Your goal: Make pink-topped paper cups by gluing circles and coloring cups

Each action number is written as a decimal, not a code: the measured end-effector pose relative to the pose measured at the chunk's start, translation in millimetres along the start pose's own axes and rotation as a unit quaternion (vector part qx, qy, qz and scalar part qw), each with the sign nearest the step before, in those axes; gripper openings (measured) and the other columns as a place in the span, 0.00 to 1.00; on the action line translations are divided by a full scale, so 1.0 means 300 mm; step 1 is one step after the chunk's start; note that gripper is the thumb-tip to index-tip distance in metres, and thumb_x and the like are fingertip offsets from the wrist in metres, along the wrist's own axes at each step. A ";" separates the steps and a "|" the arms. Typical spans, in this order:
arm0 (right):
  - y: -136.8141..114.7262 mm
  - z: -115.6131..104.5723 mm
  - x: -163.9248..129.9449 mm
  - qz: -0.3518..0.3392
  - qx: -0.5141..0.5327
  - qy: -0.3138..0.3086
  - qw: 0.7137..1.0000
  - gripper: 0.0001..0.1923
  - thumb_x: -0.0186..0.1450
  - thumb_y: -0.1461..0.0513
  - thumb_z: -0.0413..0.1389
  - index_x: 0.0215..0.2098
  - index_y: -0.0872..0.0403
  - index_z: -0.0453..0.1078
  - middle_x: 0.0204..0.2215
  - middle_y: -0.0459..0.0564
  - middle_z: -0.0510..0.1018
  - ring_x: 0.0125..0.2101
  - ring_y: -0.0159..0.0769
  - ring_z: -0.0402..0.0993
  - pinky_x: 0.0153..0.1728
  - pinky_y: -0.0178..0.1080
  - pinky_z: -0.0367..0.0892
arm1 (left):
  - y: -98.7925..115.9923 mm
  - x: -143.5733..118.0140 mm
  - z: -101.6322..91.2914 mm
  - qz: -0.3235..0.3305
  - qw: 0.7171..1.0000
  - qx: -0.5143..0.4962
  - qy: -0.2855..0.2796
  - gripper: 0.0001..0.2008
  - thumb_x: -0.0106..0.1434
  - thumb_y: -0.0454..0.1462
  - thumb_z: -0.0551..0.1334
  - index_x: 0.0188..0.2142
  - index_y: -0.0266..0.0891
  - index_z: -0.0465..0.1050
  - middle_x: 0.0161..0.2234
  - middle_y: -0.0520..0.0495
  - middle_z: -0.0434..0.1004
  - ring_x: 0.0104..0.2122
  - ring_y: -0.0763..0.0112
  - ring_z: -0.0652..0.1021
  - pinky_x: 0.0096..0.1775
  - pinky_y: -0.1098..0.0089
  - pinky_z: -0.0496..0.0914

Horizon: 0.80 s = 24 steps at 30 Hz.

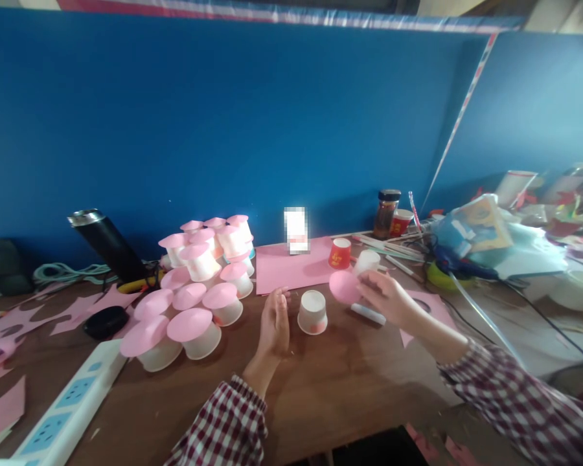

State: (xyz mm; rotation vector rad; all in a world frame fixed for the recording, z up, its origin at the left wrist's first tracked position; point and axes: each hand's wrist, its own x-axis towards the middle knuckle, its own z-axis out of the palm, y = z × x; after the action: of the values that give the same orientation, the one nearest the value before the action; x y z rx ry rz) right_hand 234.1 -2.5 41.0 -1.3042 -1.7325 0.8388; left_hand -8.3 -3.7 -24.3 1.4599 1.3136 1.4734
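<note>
Cup (313, 312), white, upturned on the tabletop (335, 382), just below centre frame. Left hand (273, 327) just beside it, fingers loosely extended, grip looks empty; best kept light on the cup wall if steadying. Right hand (383, 296), right of centre: grip pinched on edge of pink paper disc (342, 287). Light pinch avoids creases. Pink sheet (274, 268) beyond, centre.

Maroon-and-white checked sleeves (228, 421) end in gathered, ruffled cuffs (249, 393).

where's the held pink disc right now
The pink disc is in the right hand, right of centre in the head view, in front of the nearer red cup and right of the white cup beside the left hand.
</note>
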 end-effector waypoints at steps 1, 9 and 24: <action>-0.003 -0.001 -0.010 0.011 0.018 0.000 1.000 0.15 0.62 0.51 0.52 0.33 0.55 0.65 0.24 0.43 0.67 0.23 0.29 0.64 0.24 0.33 0.62 | 0.003 -0.001 0.000 0.002 1.000 0.005 0.001 0.25 0.66 0.52 0.44 0.46 0.37 0.67 0.44 0.40 0.71 0.42 0.64 0.74 0.45 0.61 0.68; -0.017 0.001 -0.067 0.070 0.053 0.005 0.996 0.16 0.62 0.53 0.52 0.39 0.56 0.70 0.29 0.48 0.73 0.27 0.32 0.67 0.26 0.33 0.64 | 0.062 -0.022 -0.012 0.093 0.989 0.100 0.052 0.15 0.66 0.43 0.52 0.45 0.38 0.69 0.44 0.41 0.72 0.45 0.63 0.73 0.47 0.61 0.67; -0.107 0.036 -0.154 -0.068 0.006 -0.194 0.979 0.16 0.65 0.60 0.51 0.51 0.53 0.63 0.22 0.40 0.67 0.23 0.28 0.62 0.26 0.31 0.58 | 0.236 -0.240 0.035 -0.103 0.980 -0.091 -0.146 0.17 0.59 0.43 0.61 0.45 0.39 0.68 0.39 0.43 0.76 0.40 0.65 0.76 0.41 0.68 0.70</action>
State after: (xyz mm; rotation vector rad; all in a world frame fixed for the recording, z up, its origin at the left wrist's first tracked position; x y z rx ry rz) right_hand 217.5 -55.8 54.3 -1.0466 -2.0881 1.0754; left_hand 25.5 -88.5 20.1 1.3198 1.0843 1.1623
